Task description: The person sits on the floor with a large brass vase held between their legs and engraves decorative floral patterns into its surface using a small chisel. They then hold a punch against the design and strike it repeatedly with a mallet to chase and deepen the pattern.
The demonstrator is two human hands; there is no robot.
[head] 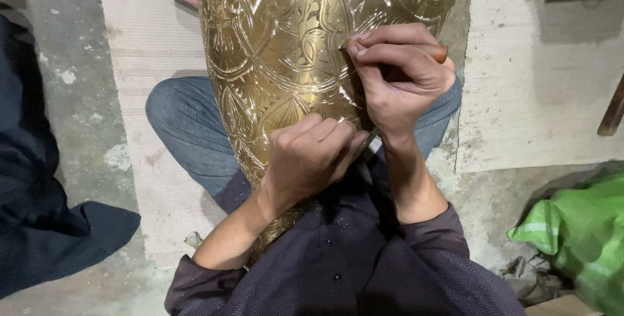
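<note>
**Two hands working a tool on an engraved brass vase**

At the far left of the frame a dark blue cloth (39, 225) is lying on the grey floor (71, 95), reaching down into the lower left corner. Just right of it a pale mat (149, 43) is running from the top edge down under the person's jeans-clad knee (188, 127), which is showing at centre left.

The vase (279, 50) is filling the upper centre of the frame, lying across the person's lap with its golden, flower-and-leaf engraved surface facing up and its lower end disappearing under the forearms.

The left hand (309, 160) is sitting at centre, curled into a closed fist against the vase's lower part, with the thumb side pressing near a thin metal tip (365, 142) that is peeking out beside it. Whether this fist is actually gripping that tip cannot be told.

Just right and above, the right hand (400, 75) is closing tightly around a tool (437, 51) with a brown wooden handle, whose end is sticking out past the knuckles; the fingertips are resting on the vase.

Right of the hands a second pale mat (533, 95) is covering the floor. In the lower right corner a green bag (585, 231) is lying crumpled.
</note>
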